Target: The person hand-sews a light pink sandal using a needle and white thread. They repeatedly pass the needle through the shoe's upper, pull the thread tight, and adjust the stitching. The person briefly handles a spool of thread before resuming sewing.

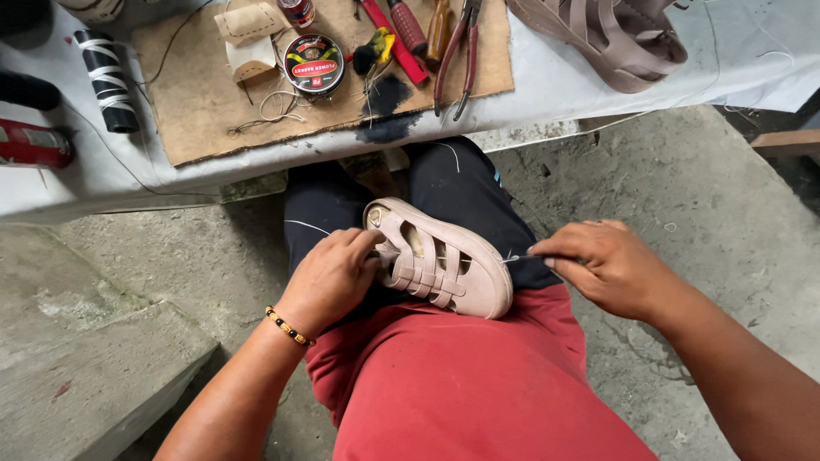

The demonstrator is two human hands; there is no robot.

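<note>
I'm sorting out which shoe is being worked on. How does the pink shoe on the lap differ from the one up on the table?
The pink shoe on the lap is whole in view; the shoe on the table is cut off by the frame edge. The lap shoe is gripped by the left hand, with the right hand holding a thin tool at its toe; the table shoe lies untouched. The table shoe looks darker. Both have strapped uppers.
</note>
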